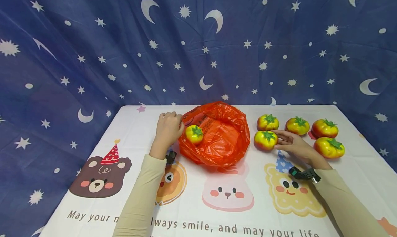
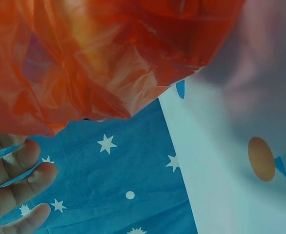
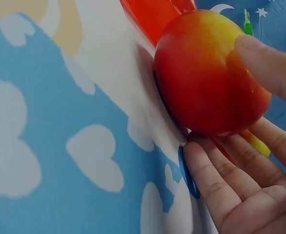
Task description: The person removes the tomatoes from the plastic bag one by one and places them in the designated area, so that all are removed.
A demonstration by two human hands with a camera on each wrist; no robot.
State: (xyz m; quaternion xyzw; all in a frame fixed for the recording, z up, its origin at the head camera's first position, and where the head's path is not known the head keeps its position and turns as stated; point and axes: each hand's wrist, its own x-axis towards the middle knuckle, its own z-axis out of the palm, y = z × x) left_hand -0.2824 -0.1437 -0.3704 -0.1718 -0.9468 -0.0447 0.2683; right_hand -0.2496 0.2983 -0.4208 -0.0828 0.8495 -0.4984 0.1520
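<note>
An orange-red plastic bag (image 1: 229,151) stands with its mouth spread, and one yellow-red toy tomato (image 1: 194,135) lies inside at its left. My left hand (image 1: 169,128) pinches the bag's left rim; the left wrist view shows the bag (image 2: 109,73) above the curved fingers (image 2: 30,183), the thumb hidden. My right hand (image 1: 293,144) is at the right side of a front-row tomato (image 1: 265,140) on the table. In the right wrist view, the thumb (image 3: 275,68) overlaps that tomato (image 3: 206,73), while the fairly straight fingers (image 3: 231,180) lie beside its lower side.
Behind and right of my right hand are more toy tomatoes: one at the back (image 1: 268,122), another beside it (image 1: 297,126), and two farther right (image 1: 324,128). A white tablecloth (image 1: 192,214) with cartoon prints covers the table. A blue starry curtain (image 1: 198,58) hangs behind.
</note>
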